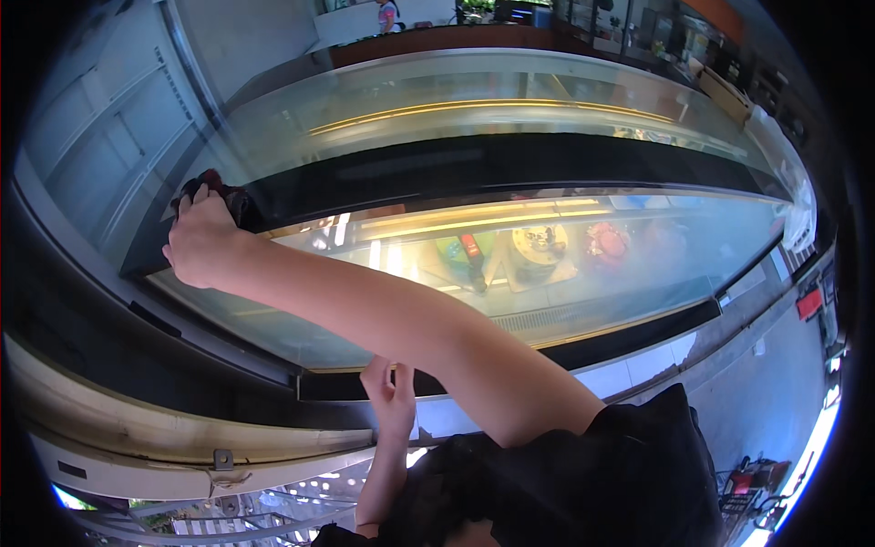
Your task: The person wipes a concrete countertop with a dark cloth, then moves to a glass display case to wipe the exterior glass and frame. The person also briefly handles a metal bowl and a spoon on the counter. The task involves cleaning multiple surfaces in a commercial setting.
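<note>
My right arm reaches across to the far left, where my right hand (203, 236) presses a dark cloth (232, 202) with some red in it onto the black frame (383, 167) of a glass display case. Lower down, my left hand (389, 393) is raised at the case's black bottom edge (328, 388), its fingers bent. My right forearm covers part of those fingertips, so whether they touch the case is unclear. Behind the front glass (642, 287) are a round cake-like item (540, 243), a pink one (607, 243) and a green item (451, 253) beside a red-and-black object (473, 256).
A clear plastic bag (796, 184) hangs at the case's right end. White wall panels (102, 123) stand close on the left. Beyond the case, a person (388, 17) is near a brown counter (437, 42). A bicycle (748, 496) is at the lower right.
</note>
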The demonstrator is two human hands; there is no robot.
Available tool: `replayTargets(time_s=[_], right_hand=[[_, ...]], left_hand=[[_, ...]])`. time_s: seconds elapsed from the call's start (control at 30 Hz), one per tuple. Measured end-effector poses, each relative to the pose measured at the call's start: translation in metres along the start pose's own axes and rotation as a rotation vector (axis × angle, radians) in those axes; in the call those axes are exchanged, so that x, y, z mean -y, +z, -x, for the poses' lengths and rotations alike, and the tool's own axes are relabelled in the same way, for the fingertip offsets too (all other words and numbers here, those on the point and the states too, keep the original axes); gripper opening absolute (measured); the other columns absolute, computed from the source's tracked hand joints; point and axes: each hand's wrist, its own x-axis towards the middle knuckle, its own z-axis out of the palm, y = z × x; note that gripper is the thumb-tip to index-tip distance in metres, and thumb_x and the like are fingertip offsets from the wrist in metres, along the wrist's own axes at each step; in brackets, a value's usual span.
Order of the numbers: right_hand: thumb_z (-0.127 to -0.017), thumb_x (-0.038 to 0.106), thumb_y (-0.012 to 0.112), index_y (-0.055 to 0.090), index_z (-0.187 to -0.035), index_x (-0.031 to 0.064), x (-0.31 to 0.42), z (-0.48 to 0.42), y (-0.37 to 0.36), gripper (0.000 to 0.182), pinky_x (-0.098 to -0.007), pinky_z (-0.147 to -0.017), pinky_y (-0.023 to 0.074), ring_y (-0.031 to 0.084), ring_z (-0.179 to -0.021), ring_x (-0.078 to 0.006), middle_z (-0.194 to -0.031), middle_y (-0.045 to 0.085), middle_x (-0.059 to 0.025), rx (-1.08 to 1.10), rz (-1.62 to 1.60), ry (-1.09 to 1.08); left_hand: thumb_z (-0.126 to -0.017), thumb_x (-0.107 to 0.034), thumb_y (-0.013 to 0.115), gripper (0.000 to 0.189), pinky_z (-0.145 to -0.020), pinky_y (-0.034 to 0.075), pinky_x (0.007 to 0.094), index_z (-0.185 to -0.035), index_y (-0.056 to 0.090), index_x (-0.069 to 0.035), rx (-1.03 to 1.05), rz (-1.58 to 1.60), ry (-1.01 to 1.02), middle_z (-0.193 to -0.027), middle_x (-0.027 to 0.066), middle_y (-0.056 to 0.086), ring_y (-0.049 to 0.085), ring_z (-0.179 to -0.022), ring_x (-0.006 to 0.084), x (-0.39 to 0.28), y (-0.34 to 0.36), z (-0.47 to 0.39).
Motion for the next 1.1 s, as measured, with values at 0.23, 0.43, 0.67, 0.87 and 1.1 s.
replayTargets(time_s=[0.23,0.43,0.67,0.87,1.1], right_hand=[[-0.096,0.035,0.033,0.066,-0.095,0.0081,-0.221,0.213,-0.168,0.042,-0.0424,-0.088,0.0467,0.06,-0.098,-0.0318,-0.109,0.062,-0.0149,0.088,-0.028,0.316],[-0.097,0.038,0.036,0.048,-0.134,0.0262,-0.47,0.463,-0.355,0.04,-0.0309,-0.107,0.0279,0.04,-0.129,-0.0272,-0.145,0.037,-0.0048,0.171,0.202,1.069],[-0.098,0.043,0.021,0.039,-0.14,0.0195,-0.625,0.544,-0.428,0.051,-0.0443,-0.112,0.0168,0.021,-0.139,-0.0302,-0.147,0.031,-0.0152,0.464,0.589,1.274],[-0.098,0.042,0.028,0.028,-0.142,0.0061,-0.454,0.337,-0.255,0.057,-0.04,-0.115,0.0121,0.018,-0.139,-0.0304,-0.148,0.025,-0.0166,0.331,-0.156,0.225],[-0.094,0.03,0.042,0.054,-0.122,0.0056,-0.343,0.28,-0.22,0.039,-0.0439,-0.104,0.0344,0.045,-0.122,-0.0356,-0.133,0.047,-0.0159,0.183,-0.483,-0.287]], left_hand=[[-0.087,-0.014,0.049,0.024,-0.092,0.041,0.043,-0.097,0.061,0.005,-0.152,-0.441,0.649,-0.107,0.0185,0.061,0.057,-0.103,0.0304,-0.058,0.042,-0.058],[-0.086,-0.02,0.042,0.032,-0.102,0.03,0.0527,-0.097,0.063,0.002,-0.396,-0.868,1.124,-0.11,0.0198,0.06,0.054,-0.107,0.0332,-0.076,0.113,-0.13],[-0.093,-0.036,0.037,0.044,-0.105,0.027,0.0509,-0.093,0.062,-0.001,-0.614,-1.024,1.165,-0.093,0.0106,0.064,0.059,-0.092,0.0262,-0.059,0.13,-0.153],[-0.095,-0.037,0.032,0.044,-0.105,0.029,0.0517,-0.097,0.058,-0.002,-0.627,-1.155,1.207,-0.094,0.0112,0.064,0.061,-0.093,0.0275,-0.068,0.121,-0.152],[-0.097,-0.039,0.028,0.047,-0.102,0.033,0.0521,-0.099,0.058,-0.003,-0.653,-1.125,1.147,-0.098,0.0115,0.064,0.061,-0.093,0.0275,-0.051,0.134,-0.158]])
